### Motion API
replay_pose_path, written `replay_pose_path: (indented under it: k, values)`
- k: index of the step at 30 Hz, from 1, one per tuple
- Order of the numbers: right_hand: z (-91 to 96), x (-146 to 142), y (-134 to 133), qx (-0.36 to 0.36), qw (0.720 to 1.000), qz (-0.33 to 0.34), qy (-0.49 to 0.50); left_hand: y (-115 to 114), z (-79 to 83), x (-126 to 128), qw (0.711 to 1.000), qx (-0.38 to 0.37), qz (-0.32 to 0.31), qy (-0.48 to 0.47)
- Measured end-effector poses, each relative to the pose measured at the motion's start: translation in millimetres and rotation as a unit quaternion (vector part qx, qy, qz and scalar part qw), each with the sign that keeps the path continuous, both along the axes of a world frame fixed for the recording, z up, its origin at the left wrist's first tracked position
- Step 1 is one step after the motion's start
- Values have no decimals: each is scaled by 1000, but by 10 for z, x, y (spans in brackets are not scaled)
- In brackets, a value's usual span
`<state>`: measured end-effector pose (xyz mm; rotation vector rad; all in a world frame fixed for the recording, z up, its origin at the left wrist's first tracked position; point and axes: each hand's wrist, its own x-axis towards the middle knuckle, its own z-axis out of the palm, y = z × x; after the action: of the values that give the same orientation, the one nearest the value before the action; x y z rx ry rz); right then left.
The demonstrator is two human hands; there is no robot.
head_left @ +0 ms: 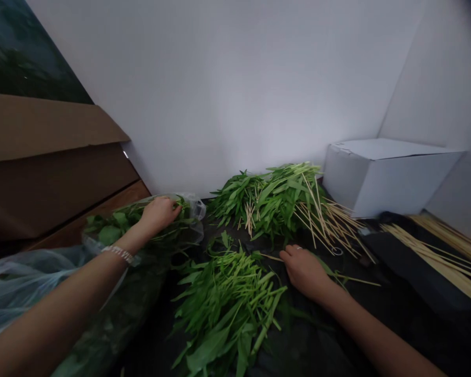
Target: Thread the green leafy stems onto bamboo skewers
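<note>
Greens: bagged leafy stems (113,225), left of centre; judged light, limp, easily bruised, best gripped at the stalks.
Left hand (159,212): arm outstretched, fingers curled into the plastic bag (194,207), grasping stems.
Right hand (304,269): palm down, unclenched, resting beside cut stems (223,293), a skewer (357,280) near it.

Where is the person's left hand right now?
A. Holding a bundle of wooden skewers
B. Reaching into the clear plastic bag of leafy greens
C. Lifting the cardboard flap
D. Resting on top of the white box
B. The left hand lies on the greens inside the open mouth of the clear plastic bag, far from the white box, which stands across the dark surface, and the loose skewers.
</note>
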<state>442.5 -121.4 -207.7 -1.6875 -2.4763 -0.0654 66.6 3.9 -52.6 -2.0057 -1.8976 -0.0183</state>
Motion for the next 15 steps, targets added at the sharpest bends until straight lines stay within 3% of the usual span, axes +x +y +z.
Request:
replay_pose_path:
  k: [5, 10, 13, 15]
  values:
    - [-10, 0, 5, 4, 1000, -1, -1, 374, -184, 28, 996, -34, 78, -2]
    - [-12, 1, 3, 3, 1000, 1, -4, 485, -385, 22, 981, -111, 156, -15]
    - [-6, -1, -1, -1, 1000, 2, -7, 494, -378, 34, 978, -134, 160, -17]
    - [-5, -4, -4, 0, 1000, 3, -9, 509, -273, -2, 982, -129, 133, -26]
